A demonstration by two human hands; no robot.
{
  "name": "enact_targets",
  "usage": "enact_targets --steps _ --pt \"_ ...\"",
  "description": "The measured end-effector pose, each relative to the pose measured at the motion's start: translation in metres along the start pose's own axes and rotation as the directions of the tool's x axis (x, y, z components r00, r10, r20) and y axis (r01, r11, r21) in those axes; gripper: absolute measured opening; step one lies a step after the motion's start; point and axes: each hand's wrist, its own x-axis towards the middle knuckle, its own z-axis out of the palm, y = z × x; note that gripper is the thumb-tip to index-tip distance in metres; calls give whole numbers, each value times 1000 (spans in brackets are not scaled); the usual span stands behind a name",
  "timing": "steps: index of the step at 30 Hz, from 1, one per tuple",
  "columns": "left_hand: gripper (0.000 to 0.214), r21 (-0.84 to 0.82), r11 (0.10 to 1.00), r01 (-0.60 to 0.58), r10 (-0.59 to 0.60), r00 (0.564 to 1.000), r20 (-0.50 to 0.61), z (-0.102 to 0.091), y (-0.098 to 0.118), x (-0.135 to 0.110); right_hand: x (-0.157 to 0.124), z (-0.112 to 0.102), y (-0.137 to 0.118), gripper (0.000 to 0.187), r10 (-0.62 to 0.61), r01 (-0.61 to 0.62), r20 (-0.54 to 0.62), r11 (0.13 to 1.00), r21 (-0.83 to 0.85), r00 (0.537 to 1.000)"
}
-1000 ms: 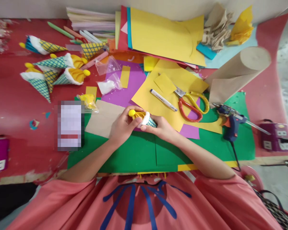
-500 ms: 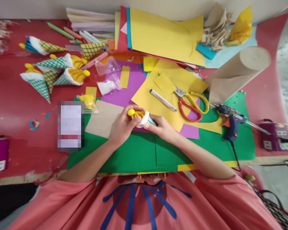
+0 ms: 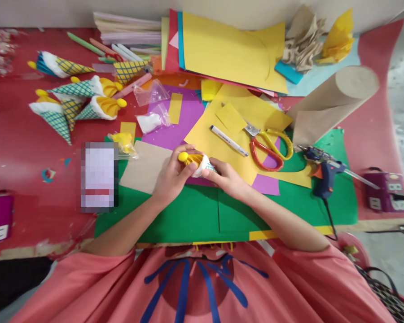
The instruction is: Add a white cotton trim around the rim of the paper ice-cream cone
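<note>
Both hands hold one small paper cone (image 3: 198, 163) over the green sheet (image 3: 195, 215). The cone has a yellow pleated top with a yellow ball at its tip, a white fluffy band, and a teal checked body. My left hand (image 3: 173, 177) wraps its fingers round the yellow top end. My right hand (image 3: 227, 179) pinches the teal body end, which its fingers mostly hide.
Several finished cones (image 3: 74, 101) lie at the far left on the red table (image 3: 23, 148). Scissors (image 3: 269, 146), a white marker (image 3: 229, 140), a glue gun (image 3: 323, 170) with its cord, a brown paper roll (image 3: 333, 101) and stacked coloured sheets (image 3: 229, 49) surround the hands.
The cone has shifted slightly left and up between the hands, and my right fingers now cover more of its teal body.
</note>
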Motion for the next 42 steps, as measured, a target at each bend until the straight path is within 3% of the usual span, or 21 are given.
enact_targets --steps 6,42 --pt "49 -163 986 40 -31 998 56 0 3 0 1 -1 3 55 -26 26 17 999 -31 1000" --pt "49 -5 998 63 -63 998 -1 0 5 1 -1 -2 -4 43 17 -17 32 1000 6 999"
